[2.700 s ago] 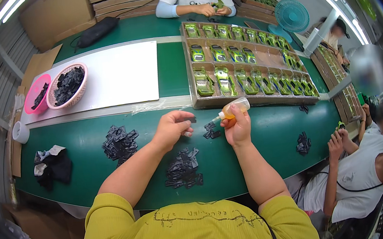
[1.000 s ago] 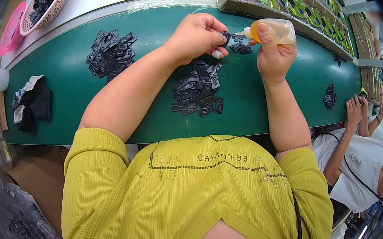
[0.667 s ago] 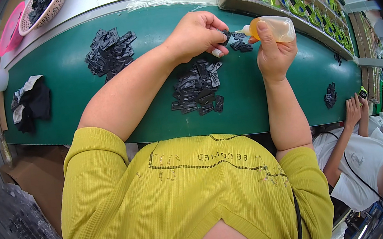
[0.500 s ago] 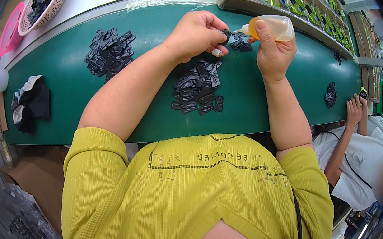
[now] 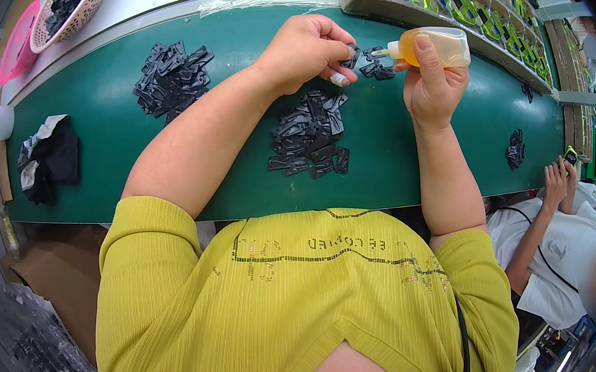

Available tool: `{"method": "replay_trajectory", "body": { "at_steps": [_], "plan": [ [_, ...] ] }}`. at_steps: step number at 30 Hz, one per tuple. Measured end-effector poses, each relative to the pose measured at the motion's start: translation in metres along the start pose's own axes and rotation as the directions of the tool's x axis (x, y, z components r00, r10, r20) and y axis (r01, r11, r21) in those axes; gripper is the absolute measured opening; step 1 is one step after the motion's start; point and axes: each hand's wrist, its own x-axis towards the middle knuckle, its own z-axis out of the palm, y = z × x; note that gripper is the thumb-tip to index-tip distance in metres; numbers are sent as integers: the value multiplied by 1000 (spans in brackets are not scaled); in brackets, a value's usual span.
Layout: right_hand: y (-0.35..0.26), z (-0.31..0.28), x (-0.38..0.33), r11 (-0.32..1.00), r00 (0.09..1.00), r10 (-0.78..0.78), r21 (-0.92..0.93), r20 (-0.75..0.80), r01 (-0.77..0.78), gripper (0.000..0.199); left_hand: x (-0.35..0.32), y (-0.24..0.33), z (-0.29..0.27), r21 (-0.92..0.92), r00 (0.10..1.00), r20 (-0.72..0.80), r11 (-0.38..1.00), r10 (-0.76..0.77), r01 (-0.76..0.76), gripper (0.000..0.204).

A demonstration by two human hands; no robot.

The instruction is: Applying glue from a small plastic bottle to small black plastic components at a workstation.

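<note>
Between the fingertips of my left hand (image 5: 311, 49) is a small black plastic part (image 5: 352, 57). A whitish wrap covers one of its fingertips. My right hand (image 5: 434, 86) grips a soft, clear squeeze bottle (image 5: 445, 47) of amber liquid. The bottle lies on its side, its thin nozzle toward the left hand and apart from the held part. A few black parts (image 5: 377, 70) rest on the table between my hands. Closer to me is a heap of black plastic parts (image 5: 310, 136), and a larger pile (image 5: 170, 81) lies beyond my left forearm.
The green table (image 5: 238, 182) holds a dark cloth (image 5: 51, 160) and white roll (image 5: 0, 123) at the left. A pink basket (image 5: 80, 19) stands far left. A divided box (image 5: 455, 14) of green-and-black pieces runs along the far right. A co-worker's hands (image 5: 559, 182) are at the right edge.
My right hand has drawn the bottle slightly right and down, so its nozzle is farther from the black part. My left hand still holds that part, nearly unmoved.
</note>
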Motion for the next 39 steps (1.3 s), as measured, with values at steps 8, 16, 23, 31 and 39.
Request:
{"method": "replay_trajectory", "body": {
  "at_steps": [8, 16, 23, 31, 39],
  "plan": [
    [2, 2, -6, 998, 994, 66, -25, 84, -64, 14, 2, 0, 0, -14, 1000, -13, 1000, 4, -4, 16],
    [4, 3, -6, 996, 993, 72, -51, 96, -67, 14, 2, 0, 0, 18, 1000, -6, 1000, 3, -3, 23],
    [5, 4, -7, 994, 992, 79, -83, 95, -71, 14, 0, 0, 0, 18, 1000, -2, 1000, 7, -7, 23],
    [5, 4, -13, 989, 990, 110, -109, 88, -100, 16, -1, -4, 3, 23, 1000, -1, 1000, -10, 10, 23],
    [-3, -4, 13, 984, 992, 119, 137, -30, -114, 8, 9, 0, 0, -27, 1000, -13, 1000, -4, 3, 20]
  ]
}}
